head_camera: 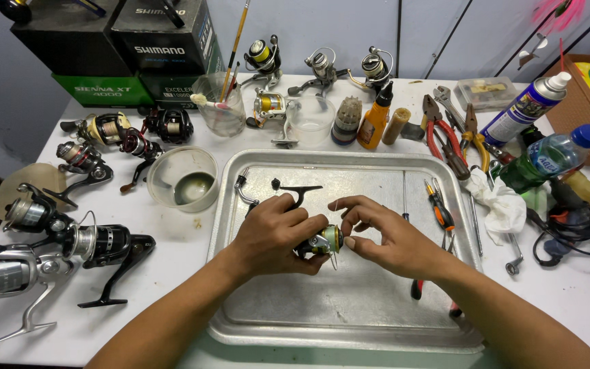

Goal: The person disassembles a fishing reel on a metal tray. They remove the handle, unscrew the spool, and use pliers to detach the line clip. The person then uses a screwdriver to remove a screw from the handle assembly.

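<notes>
1. We see the small spinning reel (322,240) near the middle of the metal tray (349,321), gripped in our left hand (274,236), whose fingers curl tight around its body. Its black handle (300,191) sticks out toward 12 o'clock above the knuckles.
2. Our right hand (387,236) sits at 3 o'clock from the reel, touching it: thumb and forefinger pinch at the gold spool end, grasping some small part there that we cannot make out. The other fingers are loosely bent.
3. The reel's long axis runs roughly 9 to 3 o'clock, spool end toward the right hand. Both hands are on it, so neither is nearer; the left carries it, the right works its tip.
4. The tray rests on a white bench (172,287). On the tray at 3 o'clock lie small screwdrivers (440,208).
5. Around us: other reels (56,253) at 9 o'clock, a plastic bowl (183,179) at 10 o'clock, pliers (445,133) and a spray can (524,109) at 2 o'clock, dark boxes (124,48) at 11 o'clock against the wall.
</notes>
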